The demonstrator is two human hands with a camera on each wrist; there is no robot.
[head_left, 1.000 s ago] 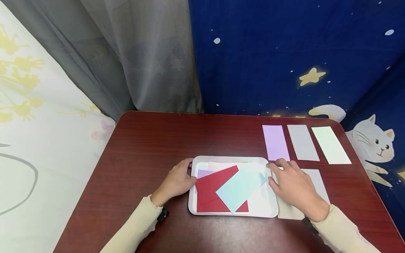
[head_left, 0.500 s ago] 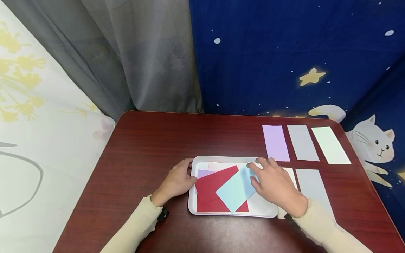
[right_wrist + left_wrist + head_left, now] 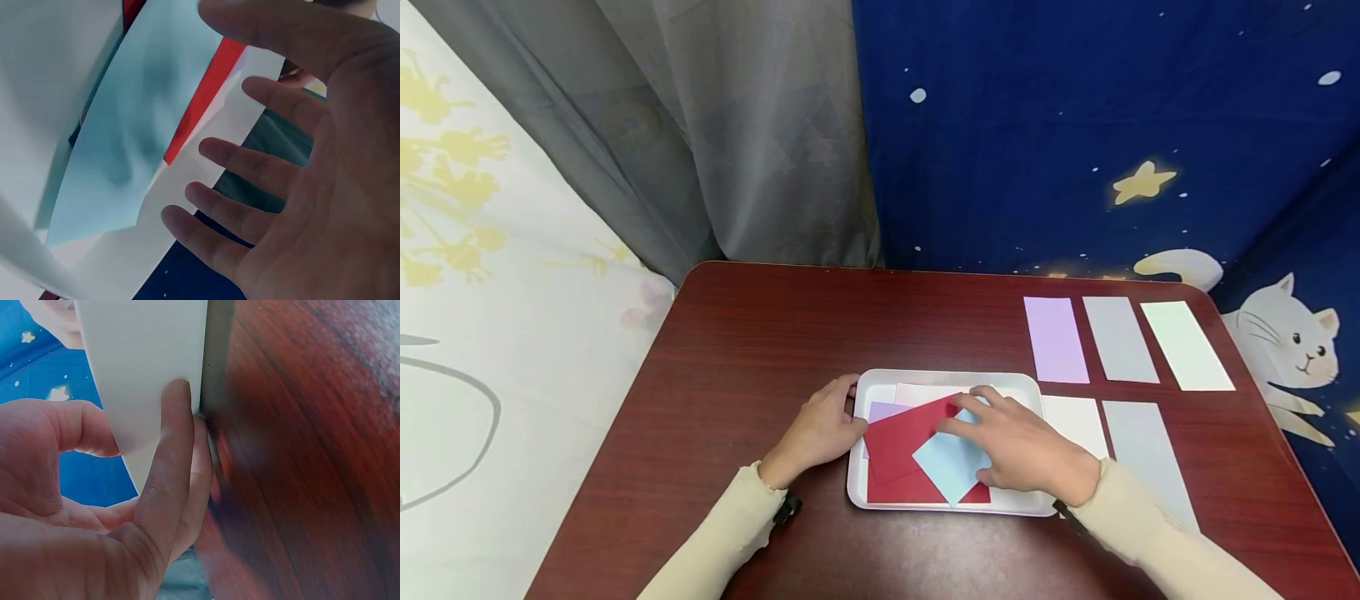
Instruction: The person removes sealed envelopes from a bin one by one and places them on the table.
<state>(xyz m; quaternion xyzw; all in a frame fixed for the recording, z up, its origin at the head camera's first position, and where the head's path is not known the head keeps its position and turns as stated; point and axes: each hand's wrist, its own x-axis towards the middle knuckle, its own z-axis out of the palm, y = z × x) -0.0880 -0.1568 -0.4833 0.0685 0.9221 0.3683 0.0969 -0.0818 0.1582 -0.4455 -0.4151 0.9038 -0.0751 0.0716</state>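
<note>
A shallow white tray [image 3: 1018,384] lies on the table with loose paper pieces inside. My left hand [image 3: 816,425] grips its left edge; in the left wrist view, the thumb hooks over the rim and fingers lie along the outer wall [image 3: 137,350]. Inside, a light blue card [image 3: 953,468] lies tilted over a red envelope [image 3: 895,454], which partly covers a purple piece [image 3: 882,411] and a pale pink one [image 3: 925,393]. My right hand [image 3: 1026,446] hovers over the blue card with fingers spread. Seen from the right wrist, nothing sits in its palm [image 3: 325,206].
On the dark red table [image 3: 760,333], a purple card [image 3: 1057,337], a grey card [image 3: 1120,337] and a pale green card [image 3: 1187,346] form a row at back right. Below them lie a cream card [image 3: 1075,421] and another grey one [image 3: 1150,458], partly behind the right arm.
My right hand has moved left from the tray's right edge to above the blue card, its fingers spreading. My left hand and the papers have stayed in place.
</note>
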